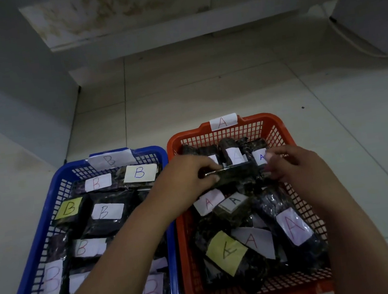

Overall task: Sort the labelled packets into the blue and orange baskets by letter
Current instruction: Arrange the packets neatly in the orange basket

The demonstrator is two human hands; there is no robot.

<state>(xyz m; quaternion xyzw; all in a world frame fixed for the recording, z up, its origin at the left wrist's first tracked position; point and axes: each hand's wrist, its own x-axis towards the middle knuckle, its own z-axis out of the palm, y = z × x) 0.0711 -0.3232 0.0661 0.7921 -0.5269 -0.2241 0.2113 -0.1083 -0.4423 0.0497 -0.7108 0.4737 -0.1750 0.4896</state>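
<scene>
The left hand [187, 179] and right hand [294, 168] each pinched one end of a dark plastic-wrapped packet [237, 174], holding it above the orange mesh plastic basket [282, 130] of packets labelled A. The blue mesh plastic basket [55, 187] of packets labelled B stood just beside it on the pale tiled floor [205, 91].
</scene>
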